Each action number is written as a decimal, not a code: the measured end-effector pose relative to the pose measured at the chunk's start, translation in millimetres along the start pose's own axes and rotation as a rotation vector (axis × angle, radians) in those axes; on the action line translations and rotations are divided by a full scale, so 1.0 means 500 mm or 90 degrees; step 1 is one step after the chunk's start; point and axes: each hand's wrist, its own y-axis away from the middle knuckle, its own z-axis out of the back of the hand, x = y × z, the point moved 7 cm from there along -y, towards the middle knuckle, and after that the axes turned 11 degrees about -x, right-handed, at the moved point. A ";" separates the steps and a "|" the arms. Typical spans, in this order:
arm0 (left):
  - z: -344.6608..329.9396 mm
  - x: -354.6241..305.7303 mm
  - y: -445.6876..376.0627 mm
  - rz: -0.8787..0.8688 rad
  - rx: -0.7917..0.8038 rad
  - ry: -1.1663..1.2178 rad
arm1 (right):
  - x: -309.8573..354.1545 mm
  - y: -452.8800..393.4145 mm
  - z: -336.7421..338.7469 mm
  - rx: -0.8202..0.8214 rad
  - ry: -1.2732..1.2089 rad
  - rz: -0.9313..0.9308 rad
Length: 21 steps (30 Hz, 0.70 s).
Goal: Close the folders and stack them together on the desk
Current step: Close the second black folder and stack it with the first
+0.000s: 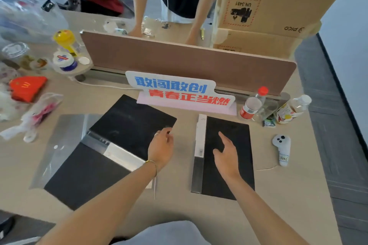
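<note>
Left hand (161,148), grip loosely curled and empty, touches the open folder (111,145) at frame centre; right hand (227,155), fingers spread wide, hovers over the closed folder (237,141) on the surface (179,205).

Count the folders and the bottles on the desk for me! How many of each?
Black folders: 2, an open folder on the left and a closed folder on the right.
Bottles: 3, a red-capped bottle, a white-lidded bottle and a white-capped bottle.
Total: 5
</note>
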 end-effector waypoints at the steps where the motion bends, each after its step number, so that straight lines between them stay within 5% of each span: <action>1: 0.028 0.012 -0.006 0.006 -0.012 -0.006 | 0.017 0.011 -0.018 0.011 -0.006 0.004; 9: 0.227 0.146 -0.089 0.008 -0.019 -0.024 | 0.123 0.106 -0.190 0.085 -0.073 0.006; 21: 0.340 0.423 -0.213 0.095 0.046 -0.108 | 0.112 0.227 -0.393 0.219 -0.067 -0.198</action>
